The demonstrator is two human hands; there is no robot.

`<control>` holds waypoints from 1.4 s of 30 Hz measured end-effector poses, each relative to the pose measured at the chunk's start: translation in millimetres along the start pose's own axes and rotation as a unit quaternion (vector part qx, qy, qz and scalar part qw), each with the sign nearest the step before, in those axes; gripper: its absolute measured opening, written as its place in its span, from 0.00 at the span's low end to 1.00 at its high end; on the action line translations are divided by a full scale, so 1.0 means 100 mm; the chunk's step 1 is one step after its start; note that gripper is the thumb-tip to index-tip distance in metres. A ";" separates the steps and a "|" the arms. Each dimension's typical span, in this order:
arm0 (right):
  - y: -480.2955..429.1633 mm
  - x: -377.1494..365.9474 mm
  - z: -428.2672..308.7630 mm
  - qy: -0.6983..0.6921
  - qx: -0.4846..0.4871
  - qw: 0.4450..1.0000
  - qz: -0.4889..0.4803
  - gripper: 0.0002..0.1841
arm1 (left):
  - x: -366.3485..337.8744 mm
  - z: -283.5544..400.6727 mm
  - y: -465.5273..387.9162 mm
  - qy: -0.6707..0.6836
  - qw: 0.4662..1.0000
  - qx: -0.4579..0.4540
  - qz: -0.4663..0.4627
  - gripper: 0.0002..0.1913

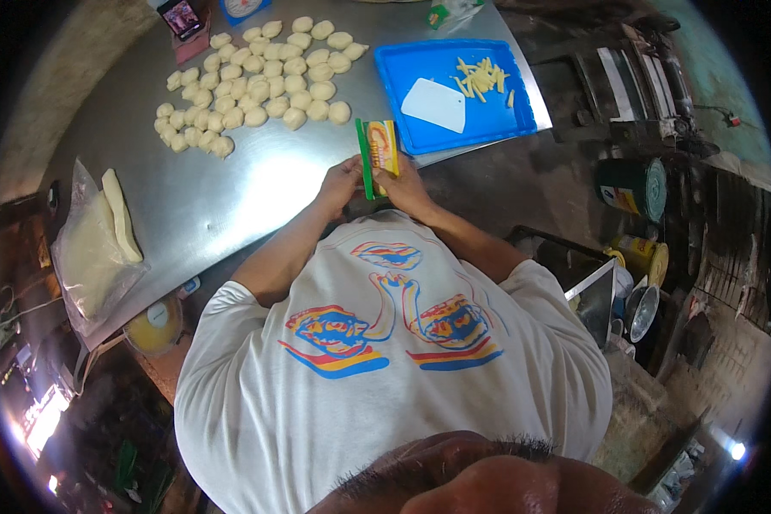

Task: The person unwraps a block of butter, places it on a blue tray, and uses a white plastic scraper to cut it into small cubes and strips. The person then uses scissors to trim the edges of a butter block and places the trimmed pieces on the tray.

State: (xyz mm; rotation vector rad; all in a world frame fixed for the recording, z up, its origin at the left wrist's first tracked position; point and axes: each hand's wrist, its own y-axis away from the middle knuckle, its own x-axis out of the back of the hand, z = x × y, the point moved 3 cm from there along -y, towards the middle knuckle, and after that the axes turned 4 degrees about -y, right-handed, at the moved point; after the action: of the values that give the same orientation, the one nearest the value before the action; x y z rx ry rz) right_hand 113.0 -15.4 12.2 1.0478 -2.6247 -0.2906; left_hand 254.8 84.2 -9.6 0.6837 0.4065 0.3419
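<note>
Close to my body, at the table's front edge, I hold a small green and yellow food pack (383, 151) upright between both hands. My right hand (406, 186) grips its right side, thumb across the front. The fingers of my left hand (344, 183) are on the green left edge, partly hidden behind it. Beyond the pack and to the right is a blue plastic tray (417, 61). Inside it are a white dough scraper (434, 106) and a pile of pale yellow sticks (482, 78), possibly cheese. Many round dough balls (257, 90) cover the table further left.
The metal table (186, 186) bears a plastic bag of dough (96, 257) with a dough strip (121, 215) at left. A phone (180, 18), a blue dial scale (243, 8) and a green-and-clear wrapper (453, 14) sit at the back. Buckets (633, 189) stand right.
</note>
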 end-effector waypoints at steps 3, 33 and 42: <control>-0.03 0.05 -0.02 0.085 0.039 0.995 0.018 0.34 | -0.06 0.13 0.08 0.045 0.998 0.028 -0.039 0.27; -0.12 0.25 -1.72 0.185 0.098 0.978 0.018 0.38 | -0.25 0.87 -0.15 0.439 0.842 -0.095 -0.299 0.36; 0.00 0.27 -2.12 0.160 0.160 0.965 0.135 0.33 | -0.27 1.14 -0.16 0.407 0.874 -0.066 -0.259 0.38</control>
State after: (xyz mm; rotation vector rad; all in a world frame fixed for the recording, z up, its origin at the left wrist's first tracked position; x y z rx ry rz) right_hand 168.1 -49.8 216.3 0.7338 -2.5183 0.3474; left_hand 287.4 0.0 66.4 0.2408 1.3328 0.1228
